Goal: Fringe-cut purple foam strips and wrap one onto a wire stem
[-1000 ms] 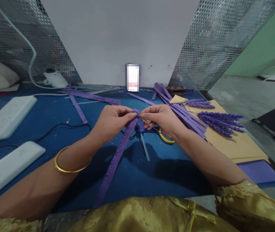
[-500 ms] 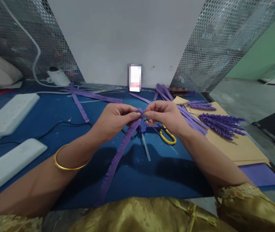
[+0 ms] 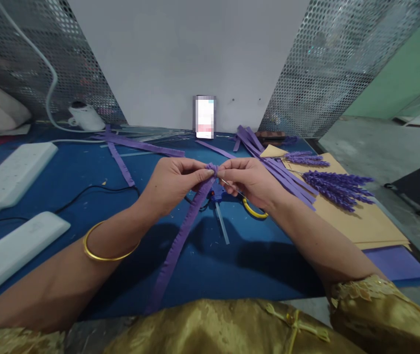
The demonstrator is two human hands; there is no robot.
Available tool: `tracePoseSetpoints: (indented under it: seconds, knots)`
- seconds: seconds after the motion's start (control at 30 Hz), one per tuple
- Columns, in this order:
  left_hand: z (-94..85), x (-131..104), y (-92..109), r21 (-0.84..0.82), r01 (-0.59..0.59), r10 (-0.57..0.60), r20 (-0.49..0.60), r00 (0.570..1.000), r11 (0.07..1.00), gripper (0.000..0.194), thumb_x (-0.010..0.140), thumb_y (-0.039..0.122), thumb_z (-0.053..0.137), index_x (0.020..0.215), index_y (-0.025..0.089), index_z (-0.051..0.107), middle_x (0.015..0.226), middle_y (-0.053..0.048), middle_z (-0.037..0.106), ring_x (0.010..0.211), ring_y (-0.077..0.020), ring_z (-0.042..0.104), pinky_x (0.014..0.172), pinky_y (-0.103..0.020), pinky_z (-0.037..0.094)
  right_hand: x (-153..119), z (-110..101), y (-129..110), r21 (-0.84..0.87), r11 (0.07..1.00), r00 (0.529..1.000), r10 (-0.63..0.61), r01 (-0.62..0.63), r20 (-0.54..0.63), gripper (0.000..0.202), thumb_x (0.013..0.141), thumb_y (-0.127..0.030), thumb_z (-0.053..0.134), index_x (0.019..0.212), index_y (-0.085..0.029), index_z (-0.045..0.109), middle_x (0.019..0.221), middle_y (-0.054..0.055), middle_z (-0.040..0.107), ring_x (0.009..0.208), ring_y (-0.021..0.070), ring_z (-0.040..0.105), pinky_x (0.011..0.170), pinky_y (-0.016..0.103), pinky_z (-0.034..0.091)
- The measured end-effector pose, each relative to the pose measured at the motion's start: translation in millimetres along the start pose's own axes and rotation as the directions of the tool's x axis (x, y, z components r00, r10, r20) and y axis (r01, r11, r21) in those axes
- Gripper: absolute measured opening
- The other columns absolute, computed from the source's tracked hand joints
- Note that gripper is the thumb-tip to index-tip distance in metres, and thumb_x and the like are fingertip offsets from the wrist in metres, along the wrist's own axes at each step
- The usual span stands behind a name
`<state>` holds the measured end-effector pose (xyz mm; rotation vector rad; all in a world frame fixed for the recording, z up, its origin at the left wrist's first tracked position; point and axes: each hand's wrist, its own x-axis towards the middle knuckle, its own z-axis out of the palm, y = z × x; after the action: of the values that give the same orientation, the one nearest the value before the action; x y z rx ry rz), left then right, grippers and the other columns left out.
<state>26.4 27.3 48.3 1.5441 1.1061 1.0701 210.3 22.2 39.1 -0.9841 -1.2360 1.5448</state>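
Note:
A long purple strip [image 3: 181, 235] with a ruffled edge hangs down toward my lap from my left hand [image 3: 175, 184], whose thumb and fingers pinch its gathered upper end. My right hand [image 3: 249, 181] is closed beside it, fingertips at the same gathered end, with a thin wire [image 3: 226, 182] running beneath the fingers. The two hands nearly touch. Below them on the blue table lie a blue glue gun [image 3: 217, 192] with a clear glue stick [image 3: 222, 224] and yellow-handled scissors [image 3: 253, 210], partly hidden by my right hand.
Purple strips [image 3: 151, 146] lie at the back left, more [image 3: 287, 177] to the right. Purple flower sprigs [image 3: 337, 187] rest on tan sheets [image 3: 372, 226]. White power strips [image 3: 14, 172] occupy the left side. A lit phone [image 3: 205, 117] leans against the back panel.
My right hand has turned slightly, its lower fingers curling round the wire and covering more of the scissors. The pinched end of the strip stays between my hands.

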Motion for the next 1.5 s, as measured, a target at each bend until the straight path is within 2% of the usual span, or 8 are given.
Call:
tracePoseSetpoints:
  seconds: [0.2,0.4,0.53,0.67,0.87,1.13,1.23,1.5]
  knots:
    - [0.5,1,-3,-0.036,-0.012,0.012,0.003,1.000,0.999,0.012,0.069,0.028,0.078,0.077,0.019,0.079,0.069,-0.001,0.072,0.059,-0.0117,0.059,0.057,-0.023,0.047,1,-2,0,0.014,0.998,0.998,0.059,-0.059,0.023,0.020,0.066,-0.029,0.081,0.067,-0.015,0.066,0.054,-0.003,0.060,0.043,0.0066,0.051,0.040,0.018,0.039]
    - [-0.5,3,-6,-0.149,0.159,-0.143,0.111,0.983,0.976,0.023,0.069,0.040,0.079,0.073,0.017,0.078,0.064,-0.001,0.069,0.056,-0.0107,0.055,0.056,-0.023,0.044,1,1,3,-0.054,0.995,0.993,-0.087,0.082,-0.079,0.010,0.068,-0.019,0.075,0.066,-0.015,0.065,0.052,-0.004,0.060,0.043,0.0066,0.050,0.042,0.018,0.038]
    - [0.3,4,-7,-0.187,0.262,-0.240,0.136,0.961,0.947,0.023,0.062,0.038,0.081,0.067,0.016,0.077,0.062,-0.003,0.069,0.056,-0.0114,0.056,0.056,-0.023,0.043,0,2,6,-0.257,0.944,0.962,-0.242,0.205,-0.123,0.008,0.071,-0.018,0.070,0.067,-0.016,0.064,0.053,-0.004,0.058,0.045,0.0082,0.052,0.043,0.020,0.039]
    - [2.7,4,-7,-0.167,0.273,-0.257,0.113,0.960,0.947,0.019,0.061,0.033,0.080,0.062,0.015,0.074,0.058,-0.001,0.066,0.054,-0.0105,0.053,0.054,-0.023,0.040,-3,6,10,-0.531,0.783,0.890,-0.444,0.325,-0.110,0.008,0.075,-0.016,0.065,0.068,-0.017,0.062,0.058,-0.003,0.059,0.050,0.0099,0.053,0.047,0.022,0.040]
    - [5.7,2,-8,-0.159,0.220,-0.209,0.083,0.974,0.962,0.017,0.063,0.028,0.076,0.056,0.015,0.068,0.052,0.003,0.056,0.050,-0.0078,0.045,0.050,-0.022,0.034,-8,11,14,-0.840,0.361,0.730,-0.681,0.404,0.059,0.013,0.077,-0.009,0.058,0.068,-0.018,0.058,0.064,-0.002,0.055,0.059,0.0115,0.051,0.055,0.024,0.037]
    - [8.4,4,-15,-0.148,0.171,-0.162,0.069,0.984,0.974,0.035,0.066,0.040,0.077,0.047,0.016,0.059,0.047,0.003,0.046,0.046,-0.0078,0.036,0.046,-0.025,0.024,-11,16,23,-0.945,0.069,0.726,-0.658,0.320,0.198,0.019,0.091,-0.018,0.047,0.080,-0.017,0.063,0.079,0.007,0.064,0.065,0.0169,0.057,0.059,0.028,0.040]
    - [8.4,5,-17,-0.128,0.149,-0.147,0.026,0.989,0.981,0.032,0.067,0.037,0.076,0.048,0.016,0.061,0.047,0.003,0.048,0.047,-0.0083,0.038,0.047,-0.024,0.026,-14,19,23,-0.941,0.075,0.746,-0.631,0.329,0.211,0.028,0.096,-0.020,0.042,0.088,-0.013,0.067,0.086,0.012,0.067,0.072,0.0205,0.062,0.064,0.031,0.044]
    - [3.8,8,-12,-0.077,0.179,-0.179,-0.002,0.984,0.981,0.025,0.069,0.037,0.073,0.057,0.015,0.069,0.052,-0.001,0.059,0.049,-0.0107,0.048,0.047,-0.024,0.031,-19,14,7,-0.843,0.338,0.829,-0.521,0.419,0.203,0.030,0.088,-0.008,0.045,0.099,-0.014,0.072,0.087,0.008,0.070,0.078,0.0195,0.066,0.066,0.029,0.048]
